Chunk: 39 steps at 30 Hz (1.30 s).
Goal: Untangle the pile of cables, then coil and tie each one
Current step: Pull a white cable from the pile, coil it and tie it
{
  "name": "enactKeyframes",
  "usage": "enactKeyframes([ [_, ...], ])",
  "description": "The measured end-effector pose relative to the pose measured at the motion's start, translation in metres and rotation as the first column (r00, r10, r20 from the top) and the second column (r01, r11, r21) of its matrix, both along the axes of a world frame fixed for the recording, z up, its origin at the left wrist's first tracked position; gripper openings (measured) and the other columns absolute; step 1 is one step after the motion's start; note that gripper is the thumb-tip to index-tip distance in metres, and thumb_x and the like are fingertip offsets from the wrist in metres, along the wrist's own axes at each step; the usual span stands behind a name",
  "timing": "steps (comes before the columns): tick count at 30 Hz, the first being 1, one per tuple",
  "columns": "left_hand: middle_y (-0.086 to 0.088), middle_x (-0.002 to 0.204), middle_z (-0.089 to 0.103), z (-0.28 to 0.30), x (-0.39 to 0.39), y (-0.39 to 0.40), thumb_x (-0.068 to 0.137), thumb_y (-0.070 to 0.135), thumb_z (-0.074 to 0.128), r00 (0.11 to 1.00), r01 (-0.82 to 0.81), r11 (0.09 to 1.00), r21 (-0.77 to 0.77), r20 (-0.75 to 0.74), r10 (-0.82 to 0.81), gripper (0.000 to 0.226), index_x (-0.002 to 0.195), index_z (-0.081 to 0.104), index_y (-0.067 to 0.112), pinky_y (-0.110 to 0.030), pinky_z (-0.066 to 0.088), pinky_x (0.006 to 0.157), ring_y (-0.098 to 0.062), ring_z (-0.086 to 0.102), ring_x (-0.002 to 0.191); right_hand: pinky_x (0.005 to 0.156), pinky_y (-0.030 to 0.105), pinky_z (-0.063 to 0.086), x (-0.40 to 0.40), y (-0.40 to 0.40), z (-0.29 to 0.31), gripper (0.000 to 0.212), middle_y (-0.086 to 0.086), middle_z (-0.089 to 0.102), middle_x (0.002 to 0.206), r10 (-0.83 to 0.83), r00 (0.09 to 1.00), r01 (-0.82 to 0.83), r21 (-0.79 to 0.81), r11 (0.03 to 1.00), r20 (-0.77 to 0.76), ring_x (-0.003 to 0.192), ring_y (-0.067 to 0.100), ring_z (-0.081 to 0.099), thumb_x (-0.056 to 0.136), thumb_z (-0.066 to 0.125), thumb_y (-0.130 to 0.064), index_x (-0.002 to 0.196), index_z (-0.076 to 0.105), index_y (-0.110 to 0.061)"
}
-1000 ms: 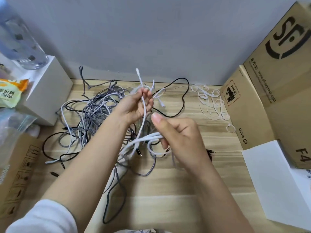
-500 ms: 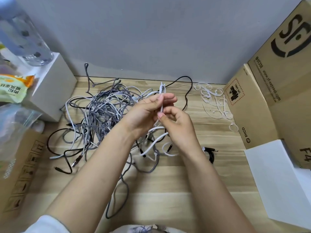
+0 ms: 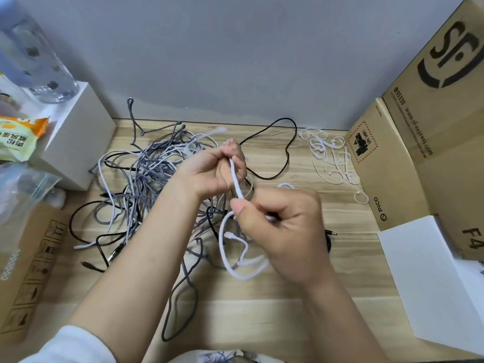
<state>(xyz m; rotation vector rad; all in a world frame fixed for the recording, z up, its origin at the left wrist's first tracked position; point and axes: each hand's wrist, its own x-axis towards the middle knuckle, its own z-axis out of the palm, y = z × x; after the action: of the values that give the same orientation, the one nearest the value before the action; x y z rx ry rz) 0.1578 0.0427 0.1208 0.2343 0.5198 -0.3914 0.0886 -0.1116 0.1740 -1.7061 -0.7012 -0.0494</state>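
Note:
A tangled pile of grey, white and black cables (image 3: 146, 184) lies on the wooden table (image 3: 262, 310), left of centre. My left hand (image 3: 209, 174) grips a white cable (image 3: 235, 179) above the pile. A short taut stretch of that cable runs down to my right hand (image 3: 282, 226), which pinches it between thumb and curled fingers. Below my right hand the white cable hangs in loose loops (image 3: 235, 263). A black cable (image 3: 285, 158) loops toward the back wall.
Several white cable ties (image 3: 332, 158) lie at the back right. Cardboard boxes (image 3: 424, 142) stand on the right, with a white box (image 3: 429, 279) in front. At left are a white box (image 3: 76, 137), a bottle (image 3: 34, 61), a snack packet (image 3: 18, 140) and a cardboard box (image 3: 28, 271).
My hands have pulled apart: the right hand moved down and right along the white cable, drawing it taut. The left hand has closed into a fist on the cable's upper part.

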Motion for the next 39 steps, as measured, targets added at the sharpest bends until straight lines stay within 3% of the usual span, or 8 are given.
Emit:
enactKeyframes([
  [7,0.0,0.051,0.056,-0.016,-0.001,0.011,0.102,0.015,0.03,0.978,-0.205,0.978,0.035,-0.021,0.206,0.05,0.062,0.057,0.002,-0.019,0.048,0.043,-0.01,0.055,0.04,0.047,0.017,0.023,0.002,-0.008,0.015,0.039,-0.007,0.025,0.048,0.155,0.969,-0.122,0.173,0.977,-0.191,0.047,0.003,0.024,0.081,0.054,-0.028,0.047,0.035,-0.021],
  [13,-0.009,0.08,0.072,0.009,-0.025,-0.02,0.097,0.014,0.033,0.974,0.001,0.948,0.318,0.213,-0.072,0.038,0.078,0.066,0.009,-0.032,0.057,0.06,-0.018,0.07,0.068,0.051,0.029,0.027,0.029,0.007,-0.033,0.039,-0.014,0.046,0.043,-0.136,0.896,0.095,-0.118,0.988,-0.423,0.041,0.002,0.037,0.065,0.064,-0.06,0.078,0.051,-0.025],
  [17,-0.006,0.084,0.07,0.012,-0.036,-0.033,0.076,0.017,0.047,0.941,0.033,0.876,0.481,0.279,-0.189,0.033,0.1,0.066,0.004,-0.021,0.054,0.064,-0.015,0.067,0.065,0.063,0.036,0.043,0.034,0.014,-0.051,0.053,-0.009,0.057,0.059,-0.281,0.871,0.209,-0.213,0.954,-0.403,0.056,0.012,0.051,0.052,0.059,-0.072,0.083,0.045,-0.031],
  [21,-0.002,0.095,0.071,0.005,-0.04,-0.035,0.091,0.018,0.038,0.934,0.015,0.844,0.536,0.295,-0.203,0.032,0.107,0.063,0.005,-0.02,0.053,0.075,-0.011,0.068,0.078,0.082,0.047,0.051,0.039,0.013,-0.059,0.045,-0.005,0.071,0.084,-0.312,0.847,0.251,-0.193,0.949,-0.43,0.084,0.018,0.067,0.068,0.054,-0.066,0.093,0.059,-0.029],
  [27,-0.002,0.1,0.068,0.004,-0.04,-0.046,0.088,0.012,0.042,0.956,-0.03,0.894,0.447,0.274,-0.105,0.029,0.11,0.062,0.009,-0.024,0.045,0.094,-0.011,0.064,0.091,0.088,0.047,0.049,0.038,0.013,-0.054,0.025,-0.004,0.072,0.089,-0.293,0.862,0.29,-0.072,0.954,-0.413,0.09,0.016,0.066,0.083,0.051,-0.034,0.09,0.07,-0.019],
  [32,-0.005,0.088,0.064,-0.003,-0.032,-0.042,0.096,0.015,0.04,0.992,-0.052,0.952,0.301,0.124,0.015,0.022,0.085,0.058,0.011,-0.026,0.049,0.077,-0.013,0.06,0.078,0.069,0.039,0.05,0.029,0.01,-0.038,0.026,-0.003,0.067,0.069,-0.332,0.892,0.312,-0.114,0.943,-0.308,0.069,0.014,0.061,0.084,0.048,-0.035,0.078,0.064,-0.016],
  [35,-0.002,0.069,0.056,-0.012,-0.024,-0.022,0.097,0.015,0.037,0.975,-0.213,0.97,0.12,-0.038,0.218,0.022,0.081,0.051,0.011,-0.028,0.045,0.07,-0.01,0.048,0.074,0.053,0.016,0.038,0.015,0.006,-0.01,0.024,-0.014,0.055,0.053,-0.107,0.942,0.146,0.103,0.984,-0.317,0.05,-0.001,0.046,0.085,0.051,-0.022,0.063,0.058,-0.027],
  [39,0.0,0.066,0.047,-0.01,-0.019,-0.006,0.099,0.017,0.034,0.973,-0.22,0.957,0.191,-0.033,0.23,0.027,0.076,0.047,0.011,-0.018,0.043,0.056,-0.007,0.046,0.062,0.053,0.011,0.032,0.001,0.0,0.013,0.022,-0.017,0.046,0.057,0.103,0.968,-0.042,0.256,0.966,-0.229,0.053,-0.003,0.038,0.084,0.048,-0.022,0.063,0.052,-0.031],
])
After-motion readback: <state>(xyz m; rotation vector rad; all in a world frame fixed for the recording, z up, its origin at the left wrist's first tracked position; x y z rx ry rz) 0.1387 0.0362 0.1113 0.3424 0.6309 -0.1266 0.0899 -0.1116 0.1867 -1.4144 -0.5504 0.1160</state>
